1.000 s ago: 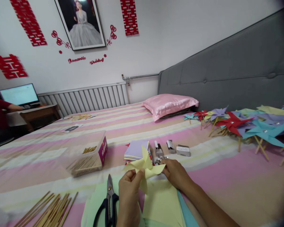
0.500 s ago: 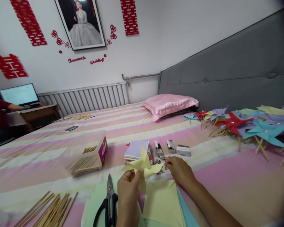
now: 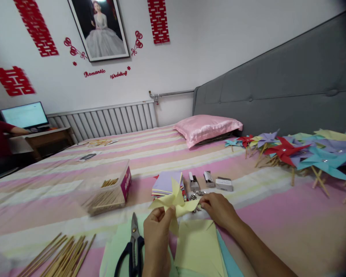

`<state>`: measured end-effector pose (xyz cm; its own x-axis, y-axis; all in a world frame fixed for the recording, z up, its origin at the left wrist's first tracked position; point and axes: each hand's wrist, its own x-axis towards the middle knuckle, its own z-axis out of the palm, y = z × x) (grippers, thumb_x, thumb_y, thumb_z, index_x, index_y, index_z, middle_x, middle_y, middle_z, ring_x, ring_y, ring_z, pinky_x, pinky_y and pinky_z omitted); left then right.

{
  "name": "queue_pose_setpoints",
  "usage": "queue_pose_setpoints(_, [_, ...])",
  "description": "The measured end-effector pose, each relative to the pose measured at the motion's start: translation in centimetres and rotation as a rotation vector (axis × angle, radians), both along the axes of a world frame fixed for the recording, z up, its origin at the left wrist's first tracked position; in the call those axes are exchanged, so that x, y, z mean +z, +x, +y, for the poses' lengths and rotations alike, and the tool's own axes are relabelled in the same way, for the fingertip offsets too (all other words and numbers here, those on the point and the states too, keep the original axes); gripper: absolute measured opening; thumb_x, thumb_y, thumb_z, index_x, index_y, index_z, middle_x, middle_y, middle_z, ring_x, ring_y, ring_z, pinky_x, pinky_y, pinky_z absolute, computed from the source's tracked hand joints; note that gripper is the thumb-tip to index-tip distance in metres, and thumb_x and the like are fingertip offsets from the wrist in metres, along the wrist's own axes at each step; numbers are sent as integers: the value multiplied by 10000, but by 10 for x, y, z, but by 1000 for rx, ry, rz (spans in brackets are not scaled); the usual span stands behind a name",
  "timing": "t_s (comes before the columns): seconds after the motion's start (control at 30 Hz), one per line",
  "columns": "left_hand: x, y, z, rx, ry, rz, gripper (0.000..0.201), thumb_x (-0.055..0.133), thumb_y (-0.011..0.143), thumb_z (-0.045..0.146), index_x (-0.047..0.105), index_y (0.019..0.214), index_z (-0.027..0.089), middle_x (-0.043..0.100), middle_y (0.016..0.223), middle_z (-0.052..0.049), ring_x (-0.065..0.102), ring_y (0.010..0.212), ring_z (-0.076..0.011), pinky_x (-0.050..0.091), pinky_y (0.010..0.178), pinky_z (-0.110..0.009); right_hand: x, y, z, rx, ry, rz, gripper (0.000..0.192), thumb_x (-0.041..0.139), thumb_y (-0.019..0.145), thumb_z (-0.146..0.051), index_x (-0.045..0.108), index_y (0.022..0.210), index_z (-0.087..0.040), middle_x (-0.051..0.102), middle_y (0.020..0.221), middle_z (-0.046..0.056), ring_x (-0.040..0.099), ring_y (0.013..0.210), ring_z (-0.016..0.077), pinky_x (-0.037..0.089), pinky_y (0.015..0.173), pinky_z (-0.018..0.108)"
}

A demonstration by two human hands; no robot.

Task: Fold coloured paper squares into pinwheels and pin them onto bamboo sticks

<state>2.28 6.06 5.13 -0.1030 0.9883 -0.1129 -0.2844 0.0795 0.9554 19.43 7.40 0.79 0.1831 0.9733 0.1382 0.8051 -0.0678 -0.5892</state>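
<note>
Pinching a folded yellow pinwheel [image 3: 175, 203] upright in the left hand [image 3: 157, 234] near the bed's [image 3: 276, 227] front edge; right hand [image 3: 219, 209] curled, fingertips picking at small metal pins [image 3: 195, 196]. Scissors [image 3: 132, 248] just left, paper stack [image 3: 167, 182] behind.

A home bedroom: a striped pink bedsheet [image 3: 262, 215], satin pink pillow [image 3: 209, 127], padded grey headboard [image 3: 276, 88], framed wedding portrait [image 3: 99, 29].

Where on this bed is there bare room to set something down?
Free: the striped bedspread right of the right hand, below the finished paper pinwheels; also between the clear plastic stick box and pink satin pillow. Crowded: around the left hand, black-handled scissors, loose wooden sticks.
</note>
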Motion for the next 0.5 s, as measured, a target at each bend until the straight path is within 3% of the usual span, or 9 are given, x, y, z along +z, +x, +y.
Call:
queue_pose_setpoints(0.23, [-1,-1,-1,-21,0,1,159,693,577,228,619,668,121,631,517,14,520,484,-99,368,487,-184,-9,3,3,23,-26,12,196,523,666,-99,671,688,-225,679,805,14,587,781,158,329,607,209])
queue_pose_setpoints(0.5, [-2,0,1,-9,3,12,160,694,572,230,606,655,126,622,507,21,497,454,-93,343,454,-186,-9,3,4,24,-36,23,181,503,724,-144,649,639,-208,668,727,14,587,738,151,306,578,208])
